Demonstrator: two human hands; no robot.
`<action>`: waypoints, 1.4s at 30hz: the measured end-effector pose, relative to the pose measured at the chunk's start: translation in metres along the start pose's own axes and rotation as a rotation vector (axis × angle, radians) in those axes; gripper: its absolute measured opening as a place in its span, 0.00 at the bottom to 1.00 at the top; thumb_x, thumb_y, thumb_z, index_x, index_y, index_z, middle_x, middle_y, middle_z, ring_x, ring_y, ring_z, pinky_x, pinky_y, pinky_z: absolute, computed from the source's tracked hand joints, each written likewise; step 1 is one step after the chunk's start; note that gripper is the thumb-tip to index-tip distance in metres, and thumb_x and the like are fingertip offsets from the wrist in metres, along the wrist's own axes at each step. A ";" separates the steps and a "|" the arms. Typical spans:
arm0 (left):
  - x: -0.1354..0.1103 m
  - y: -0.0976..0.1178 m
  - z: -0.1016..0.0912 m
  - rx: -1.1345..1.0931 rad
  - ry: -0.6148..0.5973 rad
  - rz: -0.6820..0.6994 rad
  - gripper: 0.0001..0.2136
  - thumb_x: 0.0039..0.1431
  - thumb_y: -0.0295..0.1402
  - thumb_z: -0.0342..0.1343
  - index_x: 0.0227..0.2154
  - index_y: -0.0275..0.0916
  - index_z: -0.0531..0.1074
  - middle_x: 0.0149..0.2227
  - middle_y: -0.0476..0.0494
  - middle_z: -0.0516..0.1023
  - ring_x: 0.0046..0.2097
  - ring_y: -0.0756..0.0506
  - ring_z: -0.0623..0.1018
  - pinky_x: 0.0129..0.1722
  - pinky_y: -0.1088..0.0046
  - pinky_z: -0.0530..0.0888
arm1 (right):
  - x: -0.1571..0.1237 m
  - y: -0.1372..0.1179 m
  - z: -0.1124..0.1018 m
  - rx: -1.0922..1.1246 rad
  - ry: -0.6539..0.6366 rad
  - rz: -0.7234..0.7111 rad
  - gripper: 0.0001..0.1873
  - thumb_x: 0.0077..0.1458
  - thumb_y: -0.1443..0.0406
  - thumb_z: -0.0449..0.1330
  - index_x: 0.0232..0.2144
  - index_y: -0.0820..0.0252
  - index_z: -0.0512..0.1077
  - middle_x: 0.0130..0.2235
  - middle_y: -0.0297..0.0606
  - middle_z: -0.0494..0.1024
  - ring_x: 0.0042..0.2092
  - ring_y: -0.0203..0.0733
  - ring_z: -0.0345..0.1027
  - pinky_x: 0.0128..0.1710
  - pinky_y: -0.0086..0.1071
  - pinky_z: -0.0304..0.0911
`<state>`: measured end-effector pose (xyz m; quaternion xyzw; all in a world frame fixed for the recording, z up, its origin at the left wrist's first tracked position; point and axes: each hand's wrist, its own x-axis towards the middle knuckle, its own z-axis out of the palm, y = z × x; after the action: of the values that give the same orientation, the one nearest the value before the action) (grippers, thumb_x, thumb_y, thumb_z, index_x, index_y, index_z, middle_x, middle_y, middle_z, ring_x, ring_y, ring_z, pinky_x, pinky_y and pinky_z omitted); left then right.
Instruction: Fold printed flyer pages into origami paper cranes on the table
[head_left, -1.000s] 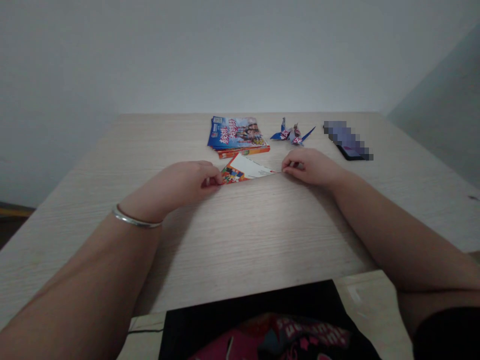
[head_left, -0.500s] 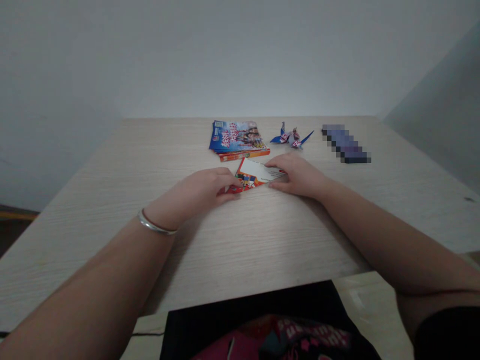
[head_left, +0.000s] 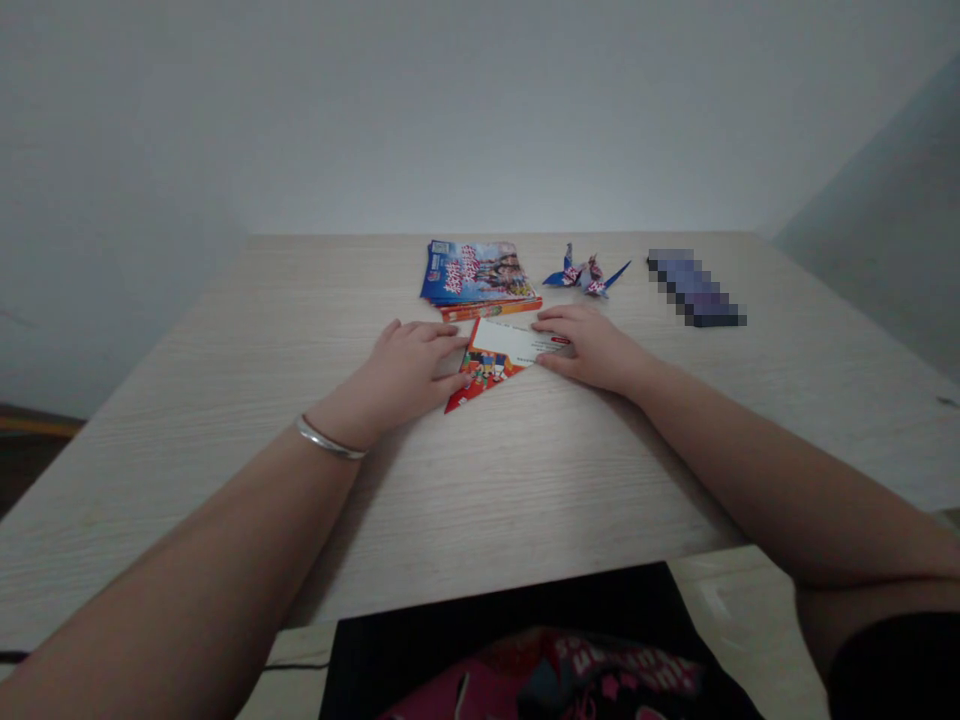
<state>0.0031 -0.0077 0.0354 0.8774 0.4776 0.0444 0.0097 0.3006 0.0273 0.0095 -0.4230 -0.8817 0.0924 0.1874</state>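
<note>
A folded sheet of printed paper (head_left: 495,358), white and red with a colourful picture, lies on the wooden table (head_left: 225,330) as a triangle. My left hand (head_left: 405,370) rests flat beside it with fingers stretched out, fingertips touching its left edge. My right hand (head_left: 589,345) lies on the sheet's right corner, fingers extended and pressing it down. A silver bracelet (head_left: 330,442) circles my left wrist.
A stack of colourful printed sheets (head_left: 476,275) lies just behind the folded paper. Two folded paper cranes (head_left: 586,273) sit to its right. A dark flat object (head_left: 697,290), partly blurred out, lies at the far right. The wall stands behind the table.
Both hands have moved from pinching the paper's ends to lying flat on it. The paper has turned and now points toward me at its lower left.
</note>
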 end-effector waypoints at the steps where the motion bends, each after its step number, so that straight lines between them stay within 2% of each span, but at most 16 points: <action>1: 0.001 0.001 0.000 -0.035 -0.002 -0.003 0.24 0.67 0.43 0.53 0.61 0.38 0.73 0.65 0.33 0.75 0.65 0.33 0.73 0.66 0.48 0.65 | 0.001 -0.001 0.001 0.015 0.001 -0.008 0.24 0.60 0.58 0.65 0.55 0.63 0.78 0.61 0.54 0.77 0.63 0.59 0.69 0.66 0.56 0.62; 4: 0.002 0.004 0.000 -0.180 0.022 -0.018 0.24 0.64 0.39 0.57 0.61 0.37 0.73 0.63 0.34 0.77 0.64 0.35 0.75 0.66 0.51 0.67 | 0.004 -0.004 0.002 0.055 0.001 -0.013 0.24 0.57 0.61 0.66 0.55 0.65 0.77 0.59 0.54 0.79 0.62 0.59 0.71 0.65 0.55 0.62; 8: 0.001 0.011 -0.006 -0.432 0.093 0.022 0.23 0.61 0.34 0.58 0.60 0.41 0.74 0.61 0.40 0.79 0.61 0.39 0.78 0.64 0.58 0.71 | 0.006 -0.008 0.005 0.125 0.055 0.050 0.39 0.53 0.63 0.69 0.66 0.63 0.66 0.59 0.52 0.79 0.60 0.59 0.72 0.62 0.55 0.65; 10: -0.001 0.016 -0.008 -0.533 0.094 0.030 0.22 0.62 0.32 0.57 0.59 0.42 0.74 0.60 0.42 0.79 0.60 0.41 0.78 0.64 0.60 0.72 | 0.007 -0.009 0.006 0.169 0.073 0.026 0.43 0.52 0.66 0.69 0.69 0.63 0.62 0.58 0.50 0.80 0.60 0.58 0.73 0.61 0.53 0.66; 12: -0.002 0.020 -0.009 -0.608 0.113 0.006 0.22 0.63 0.32 0.56 0.60 0.41 0.73 0.58 0.42 0.80 0.57 0.42 0.80 0.62 0.61 0.73 | 0.008 -0.010 0.006 0.189 0.092 -0.028 0.42 0.52 0.69 0.68 0.68 0.64 0.63 0.53 0.48 0.82 0.57 0.56 0.74 0.60 0.52 0.67; 15: -0.004 0.024 -0.007 -0.678 0.171 -0.040 0.23 0.62 0.32 0.57 0.61 0.40 0.72 0.47 0.44 0.84 0.48 0.44 0.82 0.54 0.66 0.77 | 0.010 -0.012 0.005 0.172 0.157 -0.104 0.36 0.51 0.72 0.66 0.63 0.62 0.69 0.46 0.44 0.82 0.51 0.54 0.75 0.56 0.51 0.69; 19: -0.004 0.028 -0.006 -0.735 0.246 -0.063 0.22 0.59 0.30 0.59 0.57 0.39 0.75 0.39 0.48 0.82 0.40 0.47 0.81 0.46 0.70 0.78 | 0.013 -0.016 0.006 0.138 0.314 -0.148 0.33 0.50 0.72 0.68 0.58 0.55 0.70 0.52 0.44 0.79 0.53 0.54 0.72 0.54 0.50 0.69; 22: -0.002 0.030 -0.009 -0.737 0.300 -0.133 0.19 0.56 0.28 0.59 0.51 0.37 0.77 0.34 0.50 0.80 0.35 0.48 0.79 0.42 0.71 0.77 | 0.013 -0.017 0.006 0.108 0.386 -0.172 0.28 0.51 0.70 0.69 0.55 0.57 0.71 0.52 0.46 0.79 0.54 0.55 0.71 0.54 0.50 0.68; 26: 0.002 0.029 -0.011 -0.740 0.397 -0.230 0.09 0.54 0.27 0.59 0.39 0.36 0.77 0.32 0.48 0.79 0.35 0.48 0.78 0.42 0.70 0.75 | 0.013 -0.018 0.004 0.064 0.453 -0.155 0.23 0.52 0.69 0.69 0.51 0.55 0.73 0.50 0.43 0.80 0.53 0.55 0.72 0.56 0.51 0.65; 29: 0.002 0.027 -0.012 -0.732 0.441 -0.238 0.06 0.54 0.27 0.59 0.35 0.36 0.76 0.33 0.47 0.78 0.34 0.49 0.77 0.41 0.71 0.74 | 0.012 -0.018 0.003 0.067 0.474 -0.135 0.17 0.54 0.69 0.67 0.46 0.55 0.74 0.45 0.41 0.81 0.49 0.52 0.72 0.52 0.47 0.66; 31: 0.001 0.028 -0.013 -0.722 0.386 -0.190 0.05 0.54 0.26 0.59 0.34 0.37 0.76 0.32 0.48 0.78 0.34 0.50 0.76 0.38 0.72 0.73 | 0.011 -0.017 0.002 0.091 0.473 -0.116 0.13 0.55 0.69 0.65 0.43 0.55 0.75 0.41 0.40 0.81 0.45 0.49 0.73 0.46 0.43 0.68; 35: -0.003 0.033 -0.017 -0.839 0.189 -0.077 0.06 0.56 0.31 0.60 0.35 0.38 0.79 0.33 0.48 0.81 0.34 0.50 0.77 0.35 0.74 0.73 | 0.010 -0.014 0.001 0.153 0.453 -0.123 0.06 0.56 0.70 0.62 0.36 0.56 0.75 0.35 0.37 0.79 0.37 0.43 0.71 0.39 0.38 0.67; 39: -0.004 0.034 -0.018 -0.894 0.116 -0.067 0.10 0.55 0.33 0.63 0.39 0.38 0.81 0.36 0.47 0.83 0.36 0.49 0.78 0.38 0.74 0.76 | 0.011 -0.011 0.002 0.194 0.447 -0.211 0.06 0.55 0.72 0.61 0.33 0.56 0.75 0.34 0.36 0.79 0.38 0.42 0.72 0.40 0.38 0.68; 42: -0.003 0.031 -0.015 -0.918 0.043 -0.104 0.11 0.57 0.34 0.61 0.42 0.39 0.81 0.35 0.47 0.84 0.34 0.49 0.78 0.35 0.74 0.75 | 0.011 -0.009 0.003 0.209 0.440 -0.250 0.06 0.57 0.71 0.61 0.35 0.56 0.76 0.35 0.36 0.80 0.40 0.43 0.73 0.43 0.40 0.70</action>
<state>0.0260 -0.0275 0.0519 0.7561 0.4518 0.2691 0.3896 0.2864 0.0298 0.0121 -0.2990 -0.8508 0.0652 0.4271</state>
